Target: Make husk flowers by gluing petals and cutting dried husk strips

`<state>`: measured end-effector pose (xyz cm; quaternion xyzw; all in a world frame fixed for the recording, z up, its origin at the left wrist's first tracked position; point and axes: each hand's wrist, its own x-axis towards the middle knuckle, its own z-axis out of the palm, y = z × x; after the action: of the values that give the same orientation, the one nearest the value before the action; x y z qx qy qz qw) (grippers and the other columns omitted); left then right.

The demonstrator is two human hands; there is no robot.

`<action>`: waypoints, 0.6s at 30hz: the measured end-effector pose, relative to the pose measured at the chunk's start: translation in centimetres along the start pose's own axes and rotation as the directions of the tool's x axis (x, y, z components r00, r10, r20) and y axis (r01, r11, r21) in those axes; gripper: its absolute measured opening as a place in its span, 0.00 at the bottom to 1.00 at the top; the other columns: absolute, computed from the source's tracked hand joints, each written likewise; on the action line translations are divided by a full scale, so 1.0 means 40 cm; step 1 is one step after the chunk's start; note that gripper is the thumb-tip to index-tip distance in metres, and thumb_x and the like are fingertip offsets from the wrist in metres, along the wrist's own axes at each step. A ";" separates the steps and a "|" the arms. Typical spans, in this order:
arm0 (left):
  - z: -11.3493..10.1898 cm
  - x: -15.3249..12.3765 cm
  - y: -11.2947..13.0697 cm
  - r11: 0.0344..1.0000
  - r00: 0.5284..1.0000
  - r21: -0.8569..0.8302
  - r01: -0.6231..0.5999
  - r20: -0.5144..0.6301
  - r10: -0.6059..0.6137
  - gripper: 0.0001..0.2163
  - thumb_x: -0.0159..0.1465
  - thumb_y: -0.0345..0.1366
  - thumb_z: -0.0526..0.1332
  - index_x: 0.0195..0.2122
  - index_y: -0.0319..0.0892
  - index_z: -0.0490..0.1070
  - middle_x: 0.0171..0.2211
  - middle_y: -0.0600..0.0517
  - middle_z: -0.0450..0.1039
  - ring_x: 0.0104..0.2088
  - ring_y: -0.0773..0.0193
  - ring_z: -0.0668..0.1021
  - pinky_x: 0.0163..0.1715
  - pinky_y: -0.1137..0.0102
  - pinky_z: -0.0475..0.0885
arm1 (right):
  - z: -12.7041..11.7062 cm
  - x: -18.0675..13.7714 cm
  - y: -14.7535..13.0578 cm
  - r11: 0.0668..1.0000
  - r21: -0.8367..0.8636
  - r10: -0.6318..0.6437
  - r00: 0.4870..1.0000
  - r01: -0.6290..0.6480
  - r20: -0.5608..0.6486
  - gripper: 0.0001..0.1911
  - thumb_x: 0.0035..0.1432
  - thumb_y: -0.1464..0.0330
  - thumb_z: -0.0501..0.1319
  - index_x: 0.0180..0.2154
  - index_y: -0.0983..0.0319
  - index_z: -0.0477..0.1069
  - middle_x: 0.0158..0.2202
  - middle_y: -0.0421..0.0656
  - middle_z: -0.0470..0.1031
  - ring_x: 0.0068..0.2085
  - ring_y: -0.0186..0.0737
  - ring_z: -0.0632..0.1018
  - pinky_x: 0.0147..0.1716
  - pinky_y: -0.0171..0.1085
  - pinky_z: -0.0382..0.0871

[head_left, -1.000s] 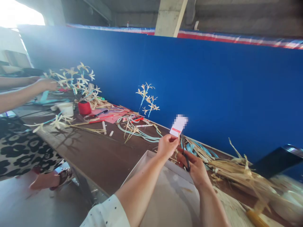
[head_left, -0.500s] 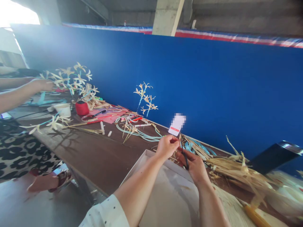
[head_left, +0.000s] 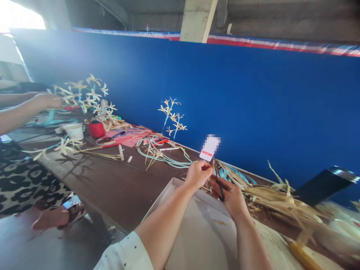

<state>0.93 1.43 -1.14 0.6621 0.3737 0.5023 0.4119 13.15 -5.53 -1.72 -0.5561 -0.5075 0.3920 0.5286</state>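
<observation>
My left hand (head_left: pixel 198 174) is closed in a pinch above the far edge of a white box (head_left: pixel 206 240). A thin pale strip (head_left: pixel 213 164), perhaps dried husk, stands up at its fingertips, partly hidden. In my right hand (head_left: pixel 233 198) are black-handled scissors (head_left: pixel 221 189), their blades pointing up beside the strip. Whether the blades touch it I cannot tell. Just beyond both hands a phone (head_left: pixel 206 155) leans with its screen lit. Small cut scraps (head_left: pixel 207 186) lie under my fingers.
Dried husk strips (head_left: pixel 281 200) and blue ribbon (head_left: pixel 239 176) lie right, near a dark cylinder (head_left: pixel 323 187) and a yellow-handled tool (head_left: pixel 302 257). Husk flowers (head_left: pixel 172 112) stand against the blue panel (head_left: pixel 253 105). Pale blue cord (head_left: pixel 168 161) lies left; another person's hand (head_left: pixel 50 100) works there.
Both hands stay almost in place, with the scissors still beside the strip. The right hand's scissors have shifted very slightly; the whole view moves a few pixels.
</observation>
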 end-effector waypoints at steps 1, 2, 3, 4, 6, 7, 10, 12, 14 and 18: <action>0.000 0.000 0.000 1.000 1.000 0.003 -0.005 -0.001 0.005 0.09 0.55 0.38 0.56 0.30 0.39 0.72 0.27 0.52 0.75 0.28 0.68 0.75 0.29 0.75 0.67 | 0.000 0.000 0.001 1.000 0.002 0.003 1.000 -0.003 0.002 0.28 0.41 0.59 0.67 0.45 0.64 0.72 0.17 0.37 0.66 0.19 0.31 0.64 0.18 0.32 0.55; 0.000 0.001 -0.001 1.000 1.000 0.005 -0.009 -0.002 0.009 0.09 0.55 0.38 0.56 0.30 0.39 0.72 0.27 0.52 0.75 0.28 0.68 0.75 0.29 0.75 0.67 | 0.000 0.000 0.001 1.000 0.005 0.003 1.000 -0.003 0.004 0.28 0.41 0.59 0.66 0.45 0.65 0.72 0.17 0.37 0.66 0.19 0.31 0.63 0.18 0.32 0.55; 0.000 0.001 0.000 1.000 1.000 0.006 -0.013 -0.003 0.013 0.09 0.55 0.38 0.56 0.30 0.39 0.72 0.27 0.52 0.75 0.28 0.68 0.75 0.29 0.75 0.67 | 0.001 0.000 0.000 1.000 0.007 -0.003 1.000 0.003 0.004 0.28 0.41 0.59 0.66 0.45 0.65 0.73 0.17 0.37 0.65 0.19 0.30 0.63 0.18 0.32 0.54; 0.000 0.001 0.000 1.000 1.000 0.007 -0.015 -0.003 0.015 0.09 0.55 0.38 0.56 0.30 0.39 0.72 0.27 0.52 0.75 0.28 0.68 0.75 0.29 0.76 0.66 | 0.002 -0.001 -0.002 1.000 0.006 -0.008 1.000 0.008 0.001 0.27 0.41 0.59 0.66 0.45 0.65 0.73 0.16 0.36 0.65 0.19 0.30 0.62 0.18 0.32 0.54; 0.000 0.001 0.003 1.000 1.000 0.006 -0.016 -0.002 0.016 0.09 0.55 0.38 0.56 0.30 0.39 0.72 0.26 0.52 0.75 0.28 0.68 0.74 0.29 0.76 0.66 | 0.005 -0.004 -0.010 1.000 -0.004 -0.010 1.000 0.010 -0.013 0.27 0.41 0.59 0.66 0.44 0.65 0.74 0.16 0.37 0.64 0.18 0.30 0.61 0.17 0.32 0.53; 0.000 0.000 0.005 1.000 1.000 0.003 -0.013 -0.001 0.013 0.09 0.55 0.38 0.56 0.29 0.39 0.72 0.26 0.52 0.75 0.27 0.68 0.74 0.29 0.76 0.66 | 0.007 -0.007 -0.016 1.000 -0.009 -0.005 1.000 0.005 -0.025 0.27 0.40 0.58 0.66 0.43 0.65 0.74 0.16 0.37 0.64 0.18 0.30 0.61 0.17 0.32 0.52; -0.001 -0.001 0.009 1.000 1.000 -0.006 -0.005 0.002 0.005 0.08 0.54 0.37 0.57 0.29 0.39 0.72 0.25 0.53 0.74 0.27 0.69 0.74 0.29 0.76 0.66 | 0.014 -0.015 -0.035 0.999 -0.019 0.025 0.998 -0.026 -0.062 0.27 0.39 0.57 0.67 0.42 0.65 0.75 0.15 0.37 0.64 0.18 0.30 0.62 0.17 0.32 0.53; -0.001 -0.001 0.009 1.000 1.000 0.001 -0.006 -0.008 0.006 0.08 0.54 0.37 0.57 0.29 0.39 0.72 0.25 0.53 0.74 0.27 0.69 0.74 0.29 0.76 0.66 | 0.018 -0.019 -0.043 0.999 -0.009 0.047 0.995 -0.048 -0.089 0.28 0.39 0.57 0.67 0.42 0.64 0.74 0.16 0.37 0.65 0.18 0.31 0.63 0.17 0.32 0.54; -0.002 0.000 0.007 1.000 1.000 0.018 -0.009 -0.016 0.010 0.09 0.54 0.38 0.57 0.30 0.39 0.72 0.26 0.52 0.74 0.27 0.68 0.73 0.28 0.76 0.66 | 0.020 -0.019 -0.045 0.997 0.008 0.071 0.992 -0.071 -0.106 0.29 0.38 0.56 0.67 0.43 0.64 0.74 0.17 0.38 0.66 0.19 0.32 0.64 0.18 0.32 0.56; -0.002 0.000 0.000 0.999 1.000 0.043 -0.013 -0.017 0.013 0.09 0.54 0.37 0.57 0.30 0.39 0.73 0.27 0.52 0.74 0.28 0.68 0.74 0.29 0.76 0.66 | 0.012 -0.011 -0.026 0.997 0.020 0.073 0.995 -0.072 -0.074 0.31 0.38 0.57 0.68 0.45 0.63 0.73 0.21 0.39 0.70 0.22 0.35 0.68 0.20 0.34 0.59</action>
<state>0.84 1.47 -1.11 0.6688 0.3836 0.5025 0.3911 12.45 -5.95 -0.80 -0.5838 -0.4634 0.3942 0.5376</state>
